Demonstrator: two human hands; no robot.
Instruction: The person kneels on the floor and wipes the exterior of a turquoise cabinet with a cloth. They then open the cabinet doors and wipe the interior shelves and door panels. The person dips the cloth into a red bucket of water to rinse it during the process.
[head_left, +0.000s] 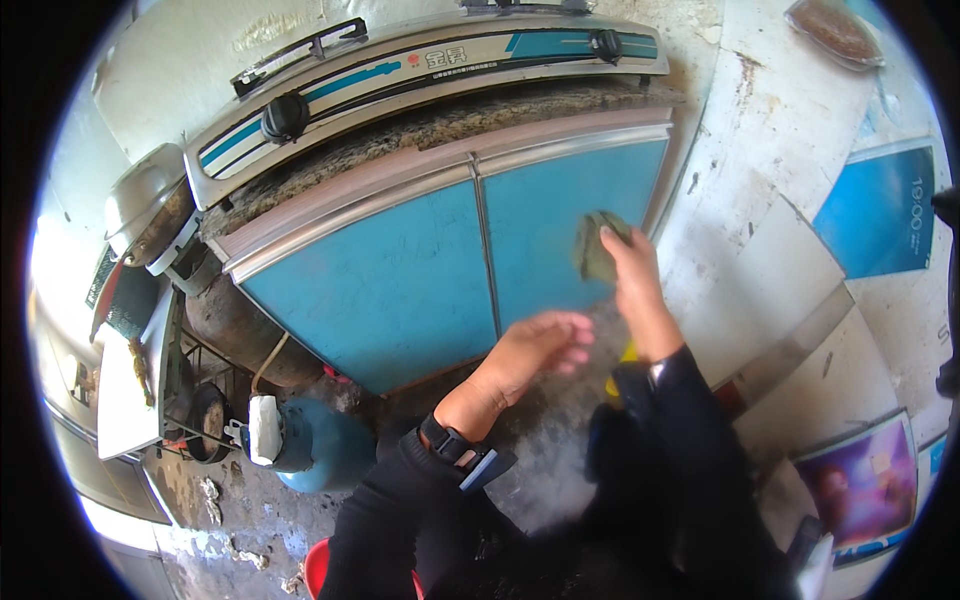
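My right hand (634, 274) grips a folded green cloth (600, 244) in front of the right blue door (555, 202) of a cabinet. Lower and to the left, my left hand (536, 349) is blurred, its fingers loosely curled, with nothing seen in it. The two hands are apart. A dark band with a small device is strapped round my left wrist. The left blue door (375, 277) stands closed beside the right one. On the speckled stone counter (405, 124) above them rests a gas stove (450, 60) with two black knobs.
A blue gas cylinder (330, 446) stands on the dirty floor at the lower left, near a rusty cylinder (247, 330). Metal bowls (146, 195) and a wire rack are farther left. Part of a red plastic container (318, 568) shows below. A stained wall (750, 150) bounds the right.
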